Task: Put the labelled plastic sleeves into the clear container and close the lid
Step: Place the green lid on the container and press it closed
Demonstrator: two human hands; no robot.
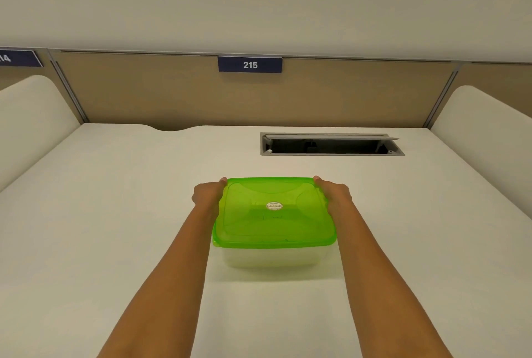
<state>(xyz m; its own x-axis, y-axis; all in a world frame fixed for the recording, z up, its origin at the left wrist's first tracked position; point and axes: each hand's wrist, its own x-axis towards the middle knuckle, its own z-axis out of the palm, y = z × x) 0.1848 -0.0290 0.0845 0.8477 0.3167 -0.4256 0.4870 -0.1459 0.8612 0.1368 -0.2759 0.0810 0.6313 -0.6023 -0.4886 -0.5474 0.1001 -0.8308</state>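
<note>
Gripping green lid (275,211) on clear container (272,257), L hand (207,195) & R hand (334,193) fingers curled round far corners.

Box (273,257) in the middle of the table (115,213), lid (275,213) on top. Hands at 9 (207,195) and 3 (335,193). Slot (331,144) at 1, sign (250,64) at 12.

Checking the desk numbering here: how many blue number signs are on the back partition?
2. One reading 215 hangs centred above the desk behind the green lid; the other is cut off at the frame's left edge. More may lie outside the view.
</note>
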